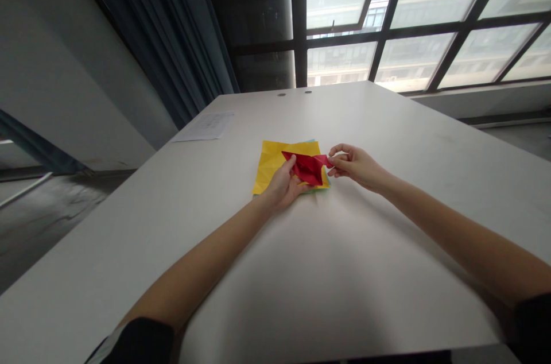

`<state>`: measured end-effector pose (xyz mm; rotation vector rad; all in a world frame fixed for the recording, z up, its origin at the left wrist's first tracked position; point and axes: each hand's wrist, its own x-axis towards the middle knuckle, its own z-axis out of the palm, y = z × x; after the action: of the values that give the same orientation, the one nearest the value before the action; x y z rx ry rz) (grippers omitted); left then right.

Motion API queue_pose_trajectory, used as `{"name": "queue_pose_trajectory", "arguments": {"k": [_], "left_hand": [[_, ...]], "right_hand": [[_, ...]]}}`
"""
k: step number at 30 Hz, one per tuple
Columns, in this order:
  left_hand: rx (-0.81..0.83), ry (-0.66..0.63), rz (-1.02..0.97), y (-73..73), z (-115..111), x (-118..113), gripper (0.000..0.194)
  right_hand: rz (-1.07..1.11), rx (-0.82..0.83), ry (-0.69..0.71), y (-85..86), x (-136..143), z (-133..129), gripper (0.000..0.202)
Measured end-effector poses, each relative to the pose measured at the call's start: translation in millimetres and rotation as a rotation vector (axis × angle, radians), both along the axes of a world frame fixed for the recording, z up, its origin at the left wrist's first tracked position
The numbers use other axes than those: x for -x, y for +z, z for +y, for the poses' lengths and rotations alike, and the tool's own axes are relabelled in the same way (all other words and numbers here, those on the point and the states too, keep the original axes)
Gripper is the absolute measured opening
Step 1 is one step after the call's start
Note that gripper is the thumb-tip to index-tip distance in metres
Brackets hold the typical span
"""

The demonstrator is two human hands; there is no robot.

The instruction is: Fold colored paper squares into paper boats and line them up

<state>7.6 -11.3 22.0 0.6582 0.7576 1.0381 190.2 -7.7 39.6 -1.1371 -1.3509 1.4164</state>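
Note:
A folded piece of red paper (309, 167) is held between my two hands, over a stack of paper sheets. My left hand (284, 183) grips its left part, thumb on top and fingers beneath. With thumb and fingertips, my right hand (349, 166) pinches the narrow right end of the red paper. The creased yellow sheet (269, 160) lies on top of the stack, and edges of blue and green sheets peek out under it. The underside of the red paper is hidden.
The stack lies on a long white table (365, 272). A printed white sheet (205, 126) rests near the table's left edge. Two round dark fittings (282, 95) sit at the far end. Behind stand a blue curtain (167, 25) and large windows (413, 59).

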Motion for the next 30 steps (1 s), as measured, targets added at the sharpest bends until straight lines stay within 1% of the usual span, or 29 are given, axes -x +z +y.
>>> {"name": "queue_pose_trajectory", "arguments": {"k": [2, 4, 5, 8, 9, 11, 13, 15, 17, 18, 21, 22, 23, 25, 27, 30], "left_hand": [[0.019, -0.084, -0.046, 1.8, -2, 1, 0.029], [-0.022, -0.146, -0.031, 3.1, -5, 2, 0.026], [-0.055, -0.172, -0.009, 3.7, -7, 2, 0.031], [-0.144, -0.234, 0.056, 5.4, -13, 1, 0.06], [-0.163, -0.236, 0.066, 5.7, -14, 0, 0.068], [-0.185, -0.197, 0.07, 5.7, -14, -1, 0.078], [-0.183, -0.122, 0.068, 5.2, -11, -1, 0.084], [-0.161, -0.064, 0.062, 4.8, -7, 1, 0.085], [-0.138, -0.017, 0.058, 4.6, -2, 3, 0.078], [-0.127, 0.017, 0.056, 4.4, 0, 4, 0.069], [-0.092, 0.13, 0.073, 2.3, 6, 5, 0.028], [-0.083, 0.162, 0.098, 1.0, 8, 5, 0.016], [-0.079, 0.188, 0.137, -0.4, 9, 4, 0.008], [-0.089, 0.229, 0.25, -3.3, 11, 5, 0.007], [-0.133, 0.246, 0.382, -5.5, 12, 6, 0.006], [-0.226, 0.247, 0.556, -7.2, 13, 8, 0.007]], "right_hand": [[0.094, -0.004, -0.046, -0.3, 2, -2, 0.028], [0.162, -0.017, -0.076, -1.6, 4, -3, 0.027], [0.181, -0.02, -0.082, -2.6, 6, -4, 0.027], [0.215, -0.019, -0.081, -5.7, 10, -7, 0.027], [0.217, -0.017, -0.072, -6.4, 11, -7, 0.027], [0.2, -0.019, -0.059, -6.9, 13, -8, 0.026], [0.151, -0.033, -0.065, -6.3, 12, -8, 0.023], [0.084, -0.062, -0.083, -5.9, 10, -7, 0.02], [0.015, -0.096, -0.089, -6.4, 8, -5, 0.018], [-0.023, -0.111, -0.078, -7.2, 7, -4, 0.018], [-0.158, -0.175, 0.019, -9.9, 5, -2, 0.019], [-0.217, -0.212, 0.067, -10.4, 5, -3, 0.019], [-0.289, -0.262, 0.108, -10.5, 5, -5, 0.018], [-0.465, -0.409, 0.144, -9.3, 6, -10, 0.015], [-0.643, -0.605, 0.117, -6.5, 7, -16, 0.015], [-0.761, -0.942, 0.084, -2.1, 8, -23, 0.017]]}}
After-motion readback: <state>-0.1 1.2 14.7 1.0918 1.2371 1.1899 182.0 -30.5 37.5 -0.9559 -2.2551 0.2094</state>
